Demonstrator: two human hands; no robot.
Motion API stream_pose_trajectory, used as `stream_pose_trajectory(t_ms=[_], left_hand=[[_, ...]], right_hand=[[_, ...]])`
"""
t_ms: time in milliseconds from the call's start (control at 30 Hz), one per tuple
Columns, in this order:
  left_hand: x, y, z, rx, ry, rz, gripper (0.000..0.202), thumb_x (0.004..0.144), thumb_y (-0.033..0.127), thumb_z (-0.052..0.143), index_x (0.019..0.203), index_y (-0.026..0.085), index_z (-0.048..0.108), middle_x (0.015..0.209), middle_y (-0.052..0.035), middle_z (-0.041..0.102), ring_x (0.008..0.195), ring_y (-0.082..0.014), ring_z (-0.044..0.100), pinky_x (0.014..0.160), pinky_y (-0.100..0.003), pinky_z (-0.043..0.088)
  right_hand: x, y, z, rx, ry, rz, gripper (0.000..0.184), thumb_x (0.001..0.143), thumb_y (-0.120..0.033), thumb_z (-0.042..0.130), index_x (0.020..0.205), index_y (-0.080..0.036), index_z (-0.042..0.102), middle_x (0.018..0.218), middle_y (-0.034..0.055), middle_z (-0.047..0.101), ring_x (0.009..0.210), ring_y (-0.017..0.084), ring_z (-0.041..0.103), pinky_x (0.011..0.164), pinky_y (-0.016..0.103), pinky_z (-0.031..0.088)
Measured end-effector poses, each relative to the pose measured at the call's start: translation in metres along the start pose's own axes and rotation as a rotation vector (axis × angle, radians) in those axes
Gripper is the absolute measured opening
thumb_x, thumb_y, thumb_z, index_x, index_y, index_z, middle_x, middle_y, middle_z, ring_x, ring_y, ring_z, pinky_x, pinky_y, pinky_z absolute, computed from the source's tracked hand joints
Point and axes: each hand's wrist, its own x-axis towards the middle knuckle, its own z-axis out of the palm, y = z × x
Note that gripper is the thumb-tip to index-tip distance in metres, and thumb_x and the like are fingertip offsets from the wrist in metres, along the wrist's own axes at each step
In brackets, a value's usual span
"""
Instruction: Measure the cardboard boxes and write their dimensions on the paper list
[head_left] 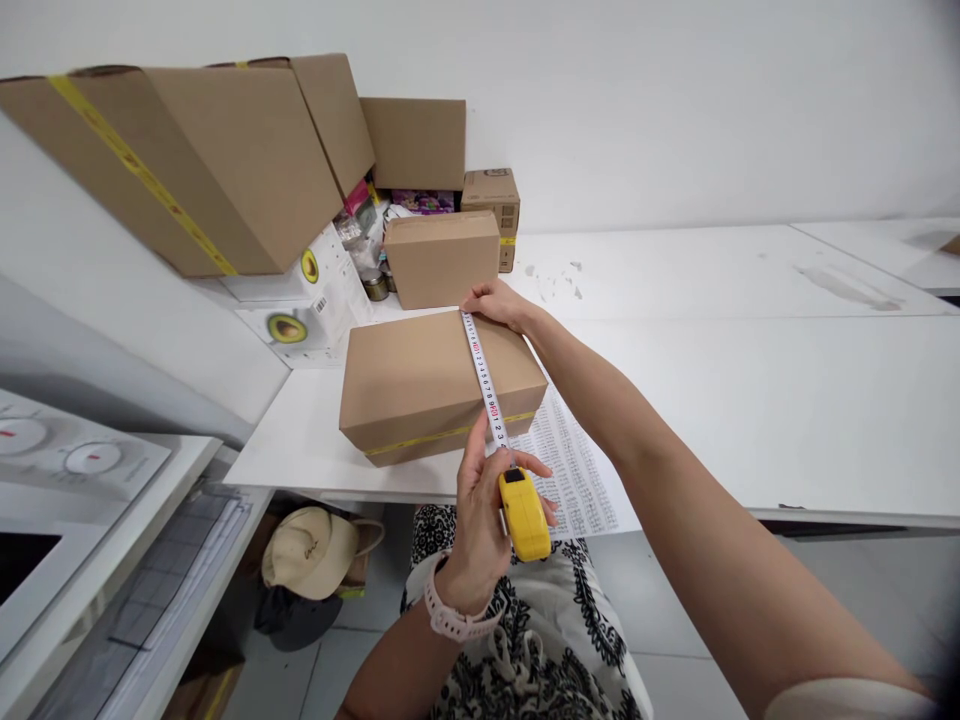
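Observation:
A closed brown cardboard box (412, 375) with a yellow tape strip along its near side lies on the white table. My left hand (480, 520), a pale pink watch on its wrist, grips a yellow tape measure (529, 520) just in front of the box's near edge. The white measuring blade (484, 375) runs out across the top of the box. At the far edge, my right hand (491, 303) pinches the blade's end against the box; the tip itself is hidden under the fingers.
Printed sheets (577, 470) lie beside the box on the white table (712, 400). Behind stand a smaller carton (442, 260) and more boxes. A large taped carton (225, 150) rests on avocado-printed boxes (300, 320) at left. A microwave (67, 470) and a beige cap (311, 550) are lower left.

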Motion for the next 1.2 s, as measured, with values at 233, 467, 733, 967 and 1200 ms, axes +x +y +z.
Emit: stream_pose_trajectory(t_ms=[233, 467, 733, 967, 1200], left_hand=[[0.004, 0.0, 0.0, 0.02, 0.017, 0.008, 0.089, 0.089, 0.037, 0.07, 0.161, 0.022, 0.02, 0.078, 0.0, 0.072, 0.045, -0.0152, 0.066, 0.053, -0.029, 0.059], [-0.028, 0.016, -0.03, 0.265, 0.11, 0.23, 0.059, 0.096, 0.038, 0.063, 0.148, 0.02, 0.043, 0.081, -0.0026, 0.074, 0.049, -0.0144, 0.067, 0.05, -0.026, 0.056], [-0.044, 0.058, -0.135, 0.452, 0.687, 0.694, 0.039, 0.088, 0.027, 0.068, 0.124, 0.026, 0.053, 0.134, -0.0113, 0.069, 0.046, -0.0069, 0.062, 0.049, -0.024, 0.056], [-0.014, 0.078, -0.128, 0.439, 0.567, 0.482, 0.046, 0.075, 0.026, 0.071, 0.119, 0.024, 0.057, 0.119, -0.0081, 0.074, 0.045, -0.0081, 0.063, 0.045, -0.02, 0.053], [-0.003, 0.124, -0.08, 0.445, 0.354, 0.504, 0.044, 0.071, 0.024, 0.074, 0.113, 0.018, 0.063, 0.106, -0.0123, 0.08, 0.034, -0.0136, 0.06, 0.041, -0.029, 0.055]], right_hand=[[0.003, 0.005, 0.001, -0.016, -0.009, -0.001, 0.011, 0.072, -0.021, 0.071, 0.068, -0.017, 0.062, 0.074, 0.0045, 0.066, 0.071, 0.018, 0.06, 0.067, 0.031, 0.051], [-0.036, -0.013, -0.03, 0.143, 0.232, -0.377, 0.041, 0.088, -0.06, 0.062, 0.105, -0.023, 0.068, 0.111, 0.0061, 0.071, 0.11, 0.021, 0.062, 0.099, 0.038, 0.049], [-0.157, 0.083, -0.036, 0.143, 0.272, -0.118, 0.033, 0.085, -0.033, 0.06, 0.113, -0.021, 0.073, 0.12, 0.0113, 0.072, 0.117, 0.028, 0.064, 0.107, 0.052, 0.046], [-0.205, 0.072, -0.02, 0.109, -0.004, -0.159, 0.059, 0.083, -0.03, 0.065, 0.142, -0.031, 0.061, 0.134, 0.0088, 0.067, 0.122, 0.032, 0.061, 0.096, 0.051, 0.055], [-0.224, 0.019, -0.051, -0.086, 0.384, -0.182, 0.055, 0.089, -0.049, 0.064, 0.141, -0.031, 0.059, 0.137, 0.012, 0.058, 0.091, 0.025, 0.063, 0.078, 0.048, 0.058]])
